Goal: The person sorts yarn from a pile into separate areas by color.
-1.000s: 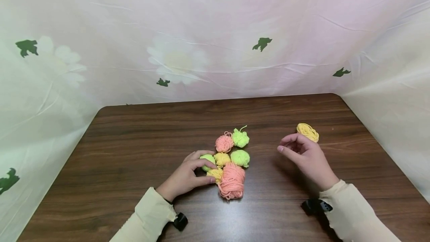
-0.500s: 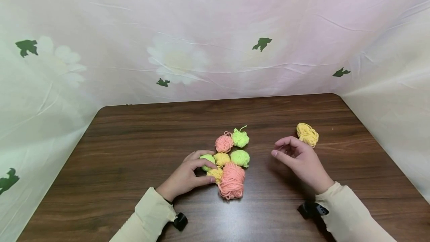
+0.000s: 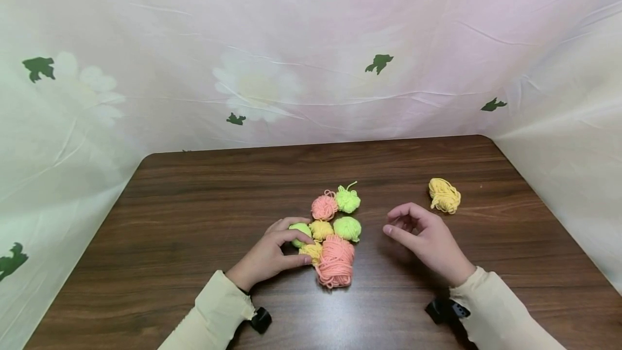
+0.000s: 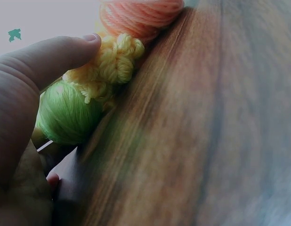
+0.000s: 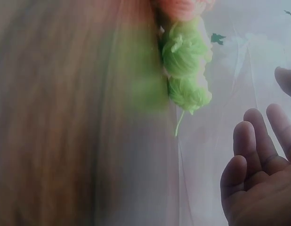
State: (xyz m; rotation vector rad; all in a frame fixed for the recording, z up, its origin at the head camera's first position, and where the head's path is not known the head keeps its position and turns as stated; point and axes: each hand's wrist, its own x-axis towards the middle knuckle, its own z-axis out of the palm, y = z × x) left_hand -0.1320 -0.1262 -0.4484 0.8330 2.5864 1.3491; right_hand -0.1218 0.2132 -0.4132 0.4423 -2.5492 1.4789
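My left hand [image 3: 269, 255] lies round the left side of a cluster of yarn balls. Its thumb and index finger pinch a small yellow yarn ball [image 3: 312, 253]. Beneath the curved fingers sits a green yarn ball [image 3: 298, 234], seen whole in the left wrist view. A big pink yarn skein [image 3: 335, 262] lies right of the yellow one. Behind are another yellow ball [image 3: 322, 230], a green ball [image 3: 347, 228], a pink ball [image 3: 324, 207] and a green ball with a loose tail [image 3: 347, 199]. My right hand [image 3: 430, 242] hovers right of the cluster, fingers loosely bent, holding nothing.
A separate yellow yarn skein [image 3: 444, 196] lies at the back right, beyond my right hand. The dark wooden table [image 3: 204, 193] has a flowered cloth [image 3: 301, 69] hanging along its back and sides.
My right hand has moved left and slightly nearer to me, away from the separate yellow skein and toward the cluster. My left hand and the yarn balls have stayed put.
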